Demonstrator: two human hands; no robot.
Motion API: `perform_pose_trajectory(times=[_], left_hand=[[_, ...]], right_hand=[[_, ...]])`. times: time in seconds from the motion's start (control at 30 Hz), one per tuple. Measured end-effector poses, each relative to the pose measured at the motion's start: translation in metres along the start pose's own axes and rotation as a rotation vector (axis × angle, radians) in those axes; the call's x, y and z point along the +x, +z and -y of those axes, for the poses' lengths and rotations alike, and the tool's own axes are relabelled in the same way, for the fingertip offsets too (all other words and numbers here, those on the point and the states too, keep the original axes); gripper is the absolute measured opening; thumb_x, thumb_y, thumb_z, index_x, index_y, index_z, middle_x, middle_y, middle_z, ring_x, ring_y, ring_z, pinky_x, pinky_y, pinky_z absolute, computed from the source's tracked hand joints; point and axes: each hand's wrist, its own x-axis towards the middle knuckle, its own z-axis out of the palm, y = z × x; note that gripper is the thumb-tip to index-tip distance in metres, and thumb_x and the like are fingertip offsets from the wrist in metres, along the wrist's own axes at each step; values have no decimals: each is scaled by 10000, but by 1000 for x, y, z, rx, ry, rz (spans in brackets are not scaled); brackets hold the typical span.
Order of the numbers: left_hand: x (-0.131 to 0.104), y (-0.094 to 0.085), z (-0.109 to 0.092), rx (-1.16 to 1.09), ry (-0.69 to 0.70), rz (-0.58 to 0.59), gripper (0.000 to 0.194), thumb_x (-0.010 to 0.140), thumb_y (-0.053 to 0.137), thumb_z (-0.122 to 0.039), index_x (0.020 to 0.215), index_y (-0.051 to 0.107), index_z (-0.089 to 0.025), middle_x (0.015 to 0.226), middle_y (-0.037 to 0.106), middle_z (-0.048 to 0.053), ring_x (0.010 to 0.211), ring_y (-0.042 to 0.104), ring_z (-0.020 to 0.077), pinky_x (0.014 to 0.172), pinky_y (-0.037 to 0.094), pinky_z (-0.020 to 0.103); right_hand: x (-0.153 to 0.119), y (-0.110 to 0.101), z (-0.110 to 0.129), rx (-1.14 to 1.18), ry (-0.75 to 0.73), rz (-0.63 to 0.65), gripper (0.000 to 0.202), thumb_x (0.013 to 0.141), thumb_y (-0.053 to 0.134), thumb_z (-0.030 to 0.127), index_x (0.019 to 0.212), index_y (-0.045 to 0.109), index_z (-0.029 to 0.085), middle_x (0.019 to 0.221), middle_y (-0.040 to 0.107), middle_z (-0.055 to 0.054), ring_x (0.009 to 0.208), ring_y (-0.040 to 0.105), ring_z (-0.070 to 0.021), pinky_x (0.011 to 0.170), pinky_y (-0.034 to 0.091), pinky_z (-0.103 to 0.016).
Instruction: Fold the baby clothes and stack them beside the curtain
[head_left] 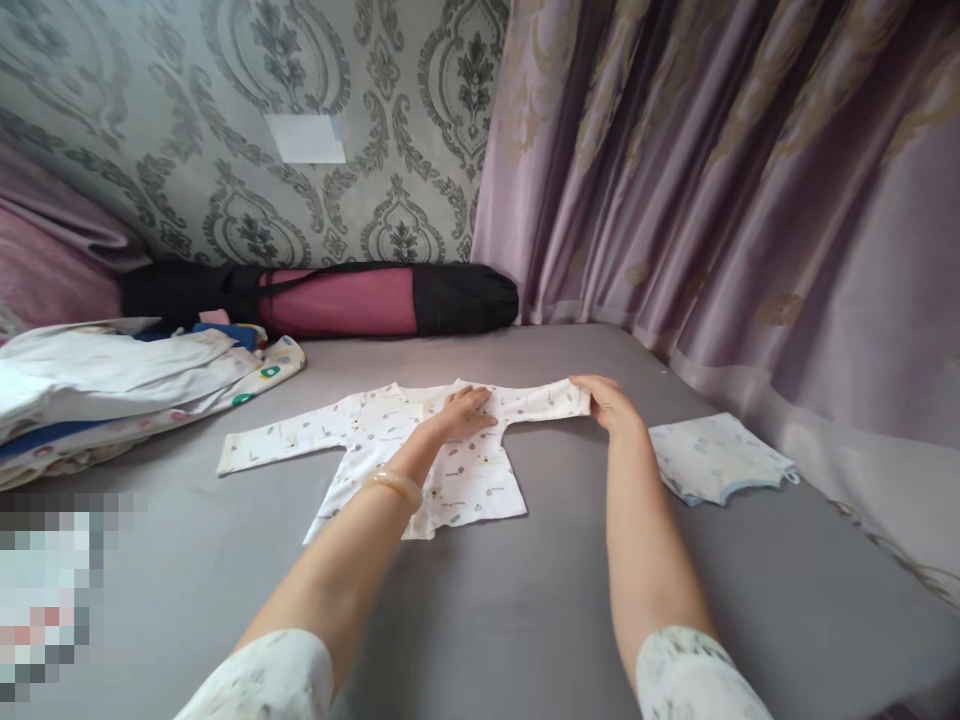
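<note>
A small white long-sleeved shirt (480,480) with a scattered print lies spread on the grey sheet, both sleeves stretched out sideways. My left hand (463,412), with a pale bangle (394,487) on its wrist, rests flat on the shirt's upper chest, fingers extended. At the cuff of the right-hand sleeve (547,402), my right hand (606,400) has its fingers closed on the cloth. Just right of my right forearm lies a folded white garment (720,458) with light blue edging.
A pile of clothes (112,370) lies at the left. Behind it, a long black and pink bag (337,300) runs along the patterned wall. Purple curtains (675,180) hang along the right side of the grey bed (525,620). The lower left corner is pixelated.
</note>
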Motion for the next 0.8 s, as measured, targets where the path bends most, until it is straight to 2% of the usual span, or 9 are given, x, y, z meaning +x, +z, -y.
perform_pose_trajectory(times=[0.13,0.2,0.37,0.5,0.63,0.8], left_hand=[[-1,-1,-1,19,11,8,782,830,495,-622,1481,316,-227,1577,275,114,1454,197,304,1163,179,479],[1,-3,-3,42,1,25,831,805,508,-654,1490,294,-236,1586,247,120,1449,190,330,1151,181,512],[8,-13,-7,87,-58,96,941,727,538,-726,1504,260,-273,1600,179,135,1441,134,419,1115,179,587],[16,-21,-8,125,-71,151,1026,655,571,-767,1506,263,-282,1579,202,158,1423,162,435,1103,202,585],[24,-28,-12,145,-91,173,1046,594,640,-755,1481,322,-301,1522,299,172,1396,216,432,1083,251,572],[25,-32,-18,154,-107,173,1005,590,692,-699,1456,374,-301,1483,353,165,1372,248,441,1055,292,578]], right_hand=[[1,13,8,388,37,-7,81,707,634,189,685,557,188,539,624,12,459,556,-114,390,410,-185],[-1,21,14,501,33,29,74,702,617,199,688,545,191,548,639,-1,447,542,-117,361,374,-184],[-13,44,31,648,-23,225,28,703,551,222,692,539,199,666,697,-50,610,639,-157,490,480,-210],[-22,66,36,707,-89,318,71,693,564,267,694,564,195,759,724,-66,693,660,-177,546,509,-229],[-28,87,38,784,-68,406,80,692,566,258,703,594,184,761,728,-64,671,647,-172,554,508,-235],[-33,108,42,753,-21,473,133,726,551,252,748,638,154,744,724,-61,550,578,-126,468,439,-202]])
